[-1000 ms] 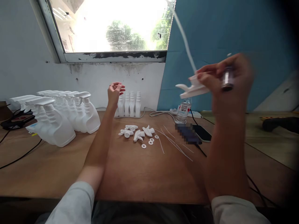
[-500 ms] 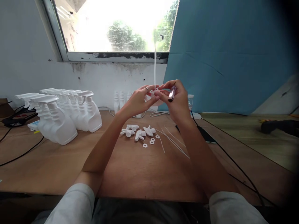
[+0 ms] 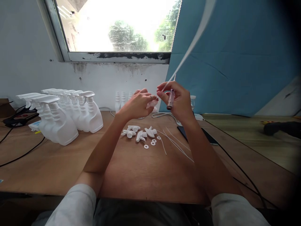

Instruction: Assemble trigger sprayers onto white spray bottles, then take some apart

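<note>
In front of the wall my left hand point(image 3: 137, 103) is closed around a white spray head point(image 3: 152, 105), mostly hidden by the fingers. Just to its right, my right hand point(image 3: 180, 99) pinches a thin white tube point(image 3: 185, 56) by its lower end. The tube slants to the upper right, blurred. That same hand also keeps a screwdriver point(image 3: 171, 99) with a clear purplish handle tucked in its fingers, shaft upward. Below on the table lie several white spray heads point(image 3: 141, 136), several flat white washers point(image 3: 146, 146) and loose thin tubes point(image 3: 176, 145).
White spray bottles point(image 3: 63, 122) with heads fitted stand in rows at left. Behind my left hand are bottles without heads point(image 3: 120, 102). A dark phone point(image 3: 209, 137) lies beside my right forearm; black cables point(image 3: 237, 172) cross the wooden table point(image 3: 141, 175).
The tube, upright between both hands before, now leans to the upper right in my right hand. My hands have moved slightly apart, and my left hand has turned knuckles up.
</note>
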### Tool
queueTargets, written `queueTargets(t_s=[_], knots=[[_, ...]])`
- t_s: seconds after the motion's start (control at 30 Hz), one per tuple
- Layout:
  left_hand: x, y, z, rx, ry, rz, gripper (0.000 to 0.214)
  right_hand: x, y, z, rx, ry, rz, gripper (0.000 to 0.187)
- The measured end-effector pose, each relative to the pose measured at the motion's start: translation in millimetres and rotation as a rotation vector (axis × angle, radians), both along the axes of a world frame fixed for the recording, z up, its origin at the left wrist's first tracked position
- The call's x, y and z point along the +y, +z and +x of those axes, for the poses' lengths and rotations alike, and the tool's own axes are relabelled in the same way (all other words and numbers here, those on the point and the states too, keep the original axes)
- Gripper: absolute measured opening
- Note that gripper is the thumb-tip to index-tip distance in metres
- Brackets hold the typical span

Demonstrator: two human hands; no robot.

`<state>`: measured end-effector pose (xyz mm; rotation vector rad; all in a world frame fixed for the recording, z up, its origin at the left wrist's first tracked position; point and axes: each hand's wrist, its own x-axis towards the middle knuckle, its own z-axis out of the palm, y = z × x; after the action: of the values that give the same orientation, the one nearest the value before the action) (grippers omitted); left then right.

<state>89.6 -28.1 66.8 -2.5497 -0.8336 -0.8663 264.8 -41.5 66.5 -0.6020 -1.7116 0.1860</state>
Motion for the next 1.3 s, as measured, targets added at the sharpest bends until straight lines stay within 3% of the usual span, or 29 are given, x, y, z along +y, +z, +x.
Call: queueTargets(t_s=[0.17, 0.27, 0.37, 0.43, 0.6, 0.8, 1.03, 1.17, 1.23, 1.3], knots=[[-1.6, -3.4, 7.9, -0.023, 0.000, 0.029, 0.011, -2.4, -1.4, -8.0, 0.216, 0.393, -0.148, 0.026], [-7.4, -2.9, 13.0, -0.103, -0.075, 0.020, 0.015, 4.1, 0.7, -7.0, 0.354, 0.432, -0.175, 0.031], [-14.4, -2.2, 17.0, -0.122, -0.109, -0.009, 0.027, 6.8, 1.9, -2.7, 0.322, 0.307, -0.141, 0.041], [-17.8, -2.6, 19.5, -0.084, -0.054, -0.059, 0.030, 4.6, -0.5, -1.2, 0.264, 0.228, -0.082, 0.042], [-16.7, -6.1, 25.2, 0.009, 0.056, -0.179, 0.032, 3.3, -12.0, -3.8, -0.062, -0.058, 0.147, 0.041], [-9.1, -6.9, 25.4, 0.091, 0.108, -0.206, 0.026, 17.4, -18.6, -6.7, -0.243, -0.146, 0.269, 0.039], [-12.9, -1.3, 17.7, 0.168, 0.127, -0.192, 0.025, 21.9, -26.7, -12.7, -0.219, -0.323, 0.155, 0.038], [-17.7, 0.8, 3.9, 0.247, 0.188, -0.315, 0.031, 28.7, -10.3, 18.0, -0.064, -0.637, 0.096, 0.037], [-18.0, 3.7, -5.1, 0.218, 0.198, -0.314, 0.031, 33.4, -1.5, 39.8, -0.118, -0.785, -0.038, 0.037], [-17.3, 8.0, -13.8, 0.129, 0.232, -0.237, 0.031, 39.3, 1.5, 59.4, -0.317, -0.821, -0.369, 0.032]])
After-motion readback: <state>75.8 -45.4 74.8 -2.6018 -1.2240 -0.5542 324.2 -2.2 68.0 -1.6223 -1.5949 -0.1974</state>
